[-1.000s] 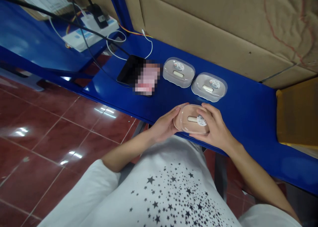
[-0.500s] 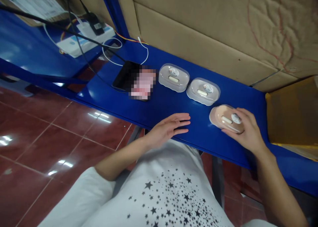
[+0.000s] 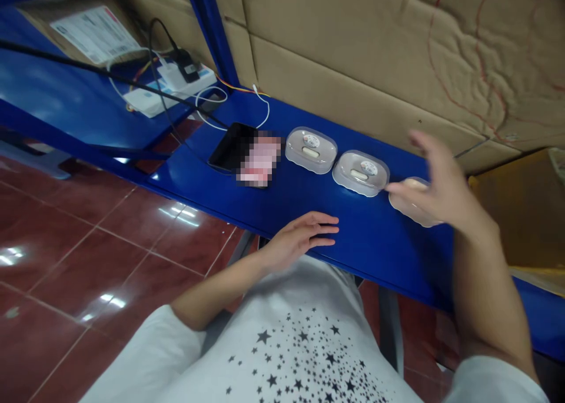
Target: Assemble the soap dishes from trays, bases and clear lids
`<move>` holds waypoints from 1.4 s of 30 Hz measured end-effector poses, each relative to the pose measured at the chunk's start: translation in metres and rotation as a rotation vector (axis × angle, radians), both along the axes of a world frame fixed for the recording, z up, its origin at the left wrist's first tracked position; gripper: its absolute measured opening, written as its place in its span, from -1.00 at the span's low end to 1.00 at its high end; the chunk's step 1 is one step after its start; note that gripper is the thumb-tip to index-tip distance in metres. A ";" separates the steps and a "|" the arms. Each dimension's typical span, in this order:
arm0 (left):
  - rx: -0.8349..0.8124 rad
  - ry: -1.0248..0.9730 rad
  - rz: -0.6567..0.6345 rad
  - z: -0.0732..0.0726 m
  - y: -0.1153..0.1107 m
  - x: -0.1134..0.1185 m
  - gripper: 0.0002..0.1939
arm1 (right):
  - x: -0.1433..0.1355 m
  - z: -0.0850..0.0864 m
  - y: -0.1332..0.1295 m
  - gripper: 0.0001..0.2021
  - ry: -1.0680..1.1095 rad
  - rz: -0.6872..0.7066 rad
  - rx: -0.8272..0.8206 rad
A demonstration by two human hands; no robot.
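Hovering above blue table, hands wide; clear-topped boxes in row, cardboard behind, red tiled floor below

A white power strip and labelled parcel lie at 10 o'clock, cardboard at 1, a brown box at 3, floor tiles at 8.

White shirt, black star print, white sleeves

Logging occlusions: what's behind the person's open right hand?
Parts of a pale, rounded plastic case on the glossy blue tabletop show behind the bare right hand. The rest, including any label, is covered.
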State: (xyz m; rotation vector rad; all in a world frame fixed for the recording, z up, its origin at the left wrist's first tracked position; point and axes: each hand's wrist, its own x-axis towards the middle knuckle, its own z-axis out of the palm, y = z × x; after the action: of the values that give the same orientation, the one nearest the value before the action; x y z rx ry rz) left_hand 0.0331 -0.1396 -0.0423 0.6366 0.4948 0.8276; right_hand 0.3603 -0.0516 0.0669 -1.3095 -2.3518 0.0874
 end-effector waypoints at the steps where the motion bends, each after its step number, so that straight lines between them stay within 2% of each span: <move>1: 0.004 0.003 0.006 0.000 -0.001 0.000 -0.77 | -0.020 -0.003 0.009 -0.05 -0.102 0.041 -0.055; 4: 0.010 0.006 0.015 0.001 -0.002 -0.002 -0.78 | -0.053 -0.024 0.039 -0.10 -0.282 0.074 -0.182; 7: 0.012 -0.017 -0.012 -0.001 0.000 -0.003 -0.78 | -0.045 -0.042 0.065 -0.15 -0.291 0.058 -0.254; 10: 0.014 -0.054 -0.045 -0.003 0.002 -0.003 -0.79 | -0.032 -0.044 0.082 -0.14 -0.291 -0.012 -0.250; 12: 0.015 -0.066 -0.056 -0.005 0.003 -0.003 -0.79 | -0.039 -0.041 0.085 -0.03 -0.283 -0.036 -0.216; 14: 0.013 -0.064 -0.053 -0.006 0.002 -0.003 -0.79 | -0.062 -0.039 0.086 0.07 -0.236 0.011 -0.197; 17: 0.006 -0.050 -0.018 -0.006 0.000 -0.002 -0.80 | -0.111 -0.046 0.093 0.12 -0.170 0.121 -0.227; 20: -0.031 -0.045 0.058 -0.002 -0.002 -0.002 -0.72 | -0.149 -0.056 0.106 0.07 -0.167 0.131 -0.281; 22: -0.094 -0.063 0.115 0.002 -0.001 -0.003 -0.60 | -0.158 -0.059 0.111 0.01 -0.130 0.111 -0.301; 24: -0.166 -0.101 0.159 0.004 0.001 -0.005 -0.48 | -0.155 -0.054 0.106 -0.05 -0.033 0.128 -0.315; 26: -0.197 -0.152 0.189 0.004 0.003 -0.007 -0.37 | -0.144 -0.042 0.088 -0.09 0.087 0.205 -0.345; 28: -0.157 -0.192 0.212 0.001 0.004 -0.009 -0.29 | -0.133 -0.028 0.061 -0.12 0.156 0.318 -0.408; 31: -0.056 -0.180 0.214 -0.006 0.001 -0.008 -0.23 | -0.124 -0.012 0.023 -0.12 0.123 0.473 -0.550; 34: -0.024 -0.136 0.214 -0.011 -0.004 -0.006 -0.20 | -0.124 -0.012 0.018 -0.16 0.118 0.530 -0.556; 36: -0.026 -0.121 0.214 -0.012 -0.006 -0.006 -0.18 | -0.127 -0.021 0.034 -0.20 0.146 0.470 -0.418; 38: -0.023 -0.106 0.201 -0.012 -0.007 -0.006 -0.17 | -0.133 -0.034 0.060 -0.22 0.081 0.326 -0.262; 40: -0.015 -0.098 0.195 -0.012 -0.007 -0.007 -0.16 | -0.140 -0.048 0.085 -0.19 -0.101 0.176 -0.181; 42: -0.013 -0.102 0.199 -0.012 -0.006 -0.008 -0.16 | -0.146 -0.062 0.105 -0.15 -0.281 0.101 -0.178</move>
State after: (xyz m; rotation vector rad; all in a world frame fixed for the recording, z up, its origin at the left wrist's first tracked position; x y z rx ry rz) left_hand 0.0251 -0.1459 -0.0543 0.5357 0.4757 1.0385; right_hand 0.2141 0.0532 0.0053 -1.3600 -2.7019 0.1560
